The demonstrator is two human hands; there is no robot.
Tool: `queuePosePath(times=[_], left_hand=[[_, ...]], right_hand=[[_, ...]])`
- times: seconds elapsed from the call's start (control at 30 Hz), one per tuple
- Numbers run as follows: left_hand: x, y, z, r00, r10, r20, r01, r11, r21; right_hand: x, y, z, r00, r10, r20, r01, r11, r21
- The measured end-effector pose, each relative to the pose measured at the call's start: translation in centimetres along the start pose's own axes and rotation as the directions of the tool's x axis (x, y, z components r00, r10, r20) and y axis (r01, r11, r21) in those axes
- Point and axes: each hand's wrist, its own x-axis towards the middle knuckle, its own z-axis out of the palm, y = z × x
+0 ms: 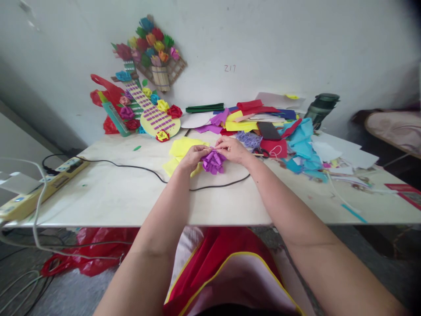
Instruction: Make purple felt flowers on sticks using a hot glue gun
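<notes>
A purple crepe-paper flower (pixel 213 162) hangs between my two hands, just above the table. On its left side, my left hand (pixel 194 157) pinches the flower near its top edge. My right hand (pixel 232 149) is closed on its upper right side, thumb and fingers drawn together. A thin pale stick seems to run from the flower toward my left fingers, partly hidden. Behind my left hand lie sheets of yellow crepe paper (pixel 182 148). Right of my right hand are shredded lilac paper (pixel 249 139) and scissors (pixel 263 152), partly covered.
A black cable (pixel 131 166) crosses the table from the power strip (pixel 62 180). Coloured paper (pixel 241 125), a phone (pixel 269 131) and a dark bottle (pixel 320 109) lie or stand behind. Left are a flower-decorated paper guitar (pixel 154 116) and a glue bottle (pixel 115 116).
</notes>
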Motion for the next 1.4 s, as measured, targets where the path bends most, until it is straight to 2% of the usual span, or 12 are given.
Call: queuePosePath(times=[0.33, 0.73, 1.1, 1.23, 1.4], left_hand=[[-0.3, 0.3, 0.2, 0.999, -0.049, -0.020, 0.048, 0.998, -0.041], [-0.1, 0.1, 0.2, 0.995, -0.096, -0.001, 0.095, 0.985, -0.146], [-0.4, 0.6, 0.6, 0.997, -0.064, -0.042, 0.060, 0.994, -0.087], [-0.5, 0.8, 0.8, 0.998, -0.028, -0.063, 0.025, 0.998, -0.051], [-0.4, 0.7, 0.7, 0.997, 0.023, -0.080, -0.022, 1.000, 0.008]], right_hand=[[-0.1, 0.6, -0.3, 0.999, -0.006, 0.042, 0.008, 0.998, -0.065], [-0.4, -1.2, -0.6, 0.997, -0.065, -0.030, 0.054, 0.961, -0.272], [-0.4, -1.8, -0.7, 0.998, -0.032, -0.062, 0.015, 0.965, -0.262], [-0.3, -1.2, -0.5, 0.997, -0.028, -0.068, 0.012, 0.973, -0.233], [-0.3, -0.1, -0.2, 0.999, -0.034, -0.017, 0.031, 0.986, -0.162]])
